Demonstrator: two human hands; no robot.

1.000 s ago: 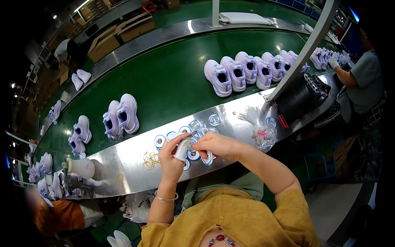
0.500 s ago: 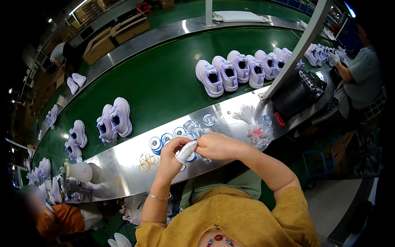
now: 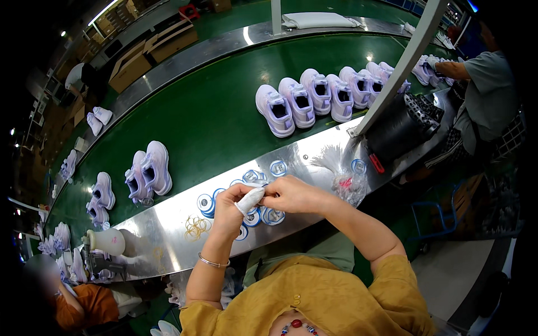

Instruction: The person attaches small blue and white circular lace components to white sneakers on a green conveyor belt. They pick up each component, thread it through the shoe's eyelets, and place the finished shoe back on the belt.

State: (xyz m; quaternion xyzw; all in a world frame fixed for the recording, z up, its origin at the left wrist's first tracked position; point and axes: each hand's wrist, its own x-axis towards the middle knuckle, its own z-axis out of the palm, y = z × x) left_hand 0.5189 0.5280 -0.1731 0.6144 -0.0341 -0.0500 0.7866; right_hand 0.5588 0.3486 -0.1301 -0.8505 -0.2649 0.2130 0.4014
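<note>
My left hand (image 3: 231, 210) and my right hand (image 3: 291, 194) meet over the steel ledge (image 3: 168, 235), both gripping a small white folded piece (image 3: 249, 200) between their fingertips. Under and around the hands lie several round blue-and-white tags (image 3: 207, 204) on the ledge. A silver bangle sits on my left wrist. On the green conveyor belt (image 3: 213, 117) beyond, a pair of pale lilac shoes (image 3: 148, 171) lies to the left and a row of several lilac shoes (image 3: 314, 95) lies to the right.
A clear plastic bag (image 3: 343, 178) lies on the ledge at my right, by a slanted metal post (image 3: 400, 61) and a black perforated bin (image 3: 404, 124). Yellow rubber bands (image 3: 195, 226) and a white bottle (image 3: 106, 242) lie left. One person (image 3: 482, 95) works at right, another (image 3: 84, 305) at lower left.
Both hands stay together on the white piece, turning it slightly. The shoes on the belt have drifted a little to the left.
</note>
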